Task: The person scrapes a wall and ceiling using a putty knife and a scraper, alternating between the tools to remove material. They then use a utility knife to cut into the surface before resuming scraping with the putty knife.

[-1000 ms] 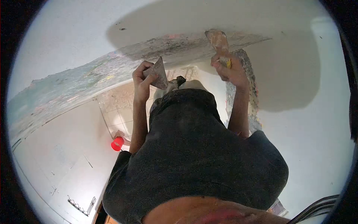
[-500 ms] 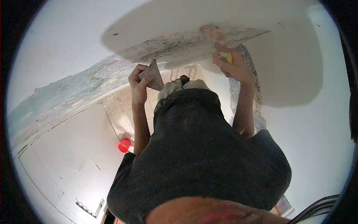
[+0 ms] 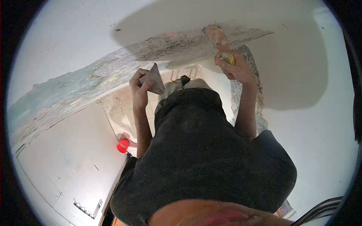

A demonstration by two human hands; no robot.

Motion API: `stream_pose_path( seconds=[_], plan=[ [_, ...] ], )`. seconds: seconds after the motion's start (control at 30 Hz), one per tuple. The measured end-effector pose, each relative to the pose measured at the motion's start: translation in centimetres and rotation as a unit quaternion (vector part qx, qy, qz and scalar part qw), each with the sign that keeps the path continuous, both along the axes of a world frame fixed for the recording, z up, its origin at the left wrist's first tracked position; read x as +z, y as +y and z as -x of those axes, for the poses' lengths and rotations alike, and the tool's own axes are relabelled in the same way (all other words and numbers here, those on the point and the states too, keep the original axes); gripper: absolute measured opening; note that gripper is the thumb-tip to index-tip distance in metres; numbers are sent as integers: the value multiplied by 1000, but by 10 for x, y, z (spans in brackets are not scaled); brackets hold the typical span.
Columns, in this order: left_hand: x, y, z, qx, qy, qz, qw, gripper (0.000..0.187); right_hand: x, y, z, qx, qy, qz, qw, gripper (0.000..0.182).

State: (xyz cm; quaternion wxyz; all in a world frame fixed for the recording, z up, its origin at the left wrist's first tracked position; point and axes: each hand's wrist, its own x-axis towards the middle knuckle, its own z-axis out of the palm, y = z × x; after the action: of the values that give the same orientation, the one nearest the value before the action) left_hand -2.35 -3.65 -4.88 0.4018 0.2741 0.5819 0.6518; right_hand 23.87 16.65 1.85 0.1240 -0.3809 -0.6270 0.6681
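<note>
My right hand (image 3: 238,68) grips a putty knife by its yellow handle (image 3: 227,58). The knife's wide, smeared blade (image 3: 216,35) points away from me, its end lying over the rough stripped band (image 3: 162,47) of the wall. In my left hand (image 3: 140,84) is a flat grey-brown plate (image 3: 155,82), pinched between thumb and fingers and held up near the lower edge of that band. Its grip end is hidden behind the fingers.
Smooth white wall (image 3: 298,71) surrounds the rough band, and another rough strip (image 3: 260,101) runs beside my right forearm. A red bucket (image 3: 122,145) stands on the tiled floor (image 3: 122,118) at left. A hook rack (image 3: 86,209) hangs on the white surface at lower left.
The putty knife, blurred before, now shows sharply with its blade on nearly the same spot. My left hand and its plate have barely moved. The view has shifted slightly.
</note>
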Motion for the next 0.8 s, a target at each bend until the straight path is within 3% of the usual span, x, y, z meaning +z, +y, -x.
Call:
stream_pose_path(
  seconds=[0.33, 0.43, 0.53, 0.67, 0.77, 0.8],
  plan=[
    [-6, 6, -9, -29, 19, 20, 999, 16, -16, -6, 2, 10, 71, 33, 997, 21],
    [-8, 8, -4, -18, 30, 6, 999, 15, -9, 4, 2, 42, 27, 19, 999, 31],
    [-9, 2, -12, -26, 5, 25, 999, 15, 11, -17, 30, 65, 50, 3, 997, 31],
    [4, -3, -16, 1, 14, 1, 1000, 14, -13, -4, 9, 17, -10, -15, 1000, 28],
    [-7, -12, -10, 15, 2, 10, 1000, 14, -11, -13, 14, 34, 22, 42, 998, 27],
    [-8, -12, -10, 16, 0, 26, 1000, 15, -13, -17, 26, 46, 41, -7, 998, 27]
  ],
)
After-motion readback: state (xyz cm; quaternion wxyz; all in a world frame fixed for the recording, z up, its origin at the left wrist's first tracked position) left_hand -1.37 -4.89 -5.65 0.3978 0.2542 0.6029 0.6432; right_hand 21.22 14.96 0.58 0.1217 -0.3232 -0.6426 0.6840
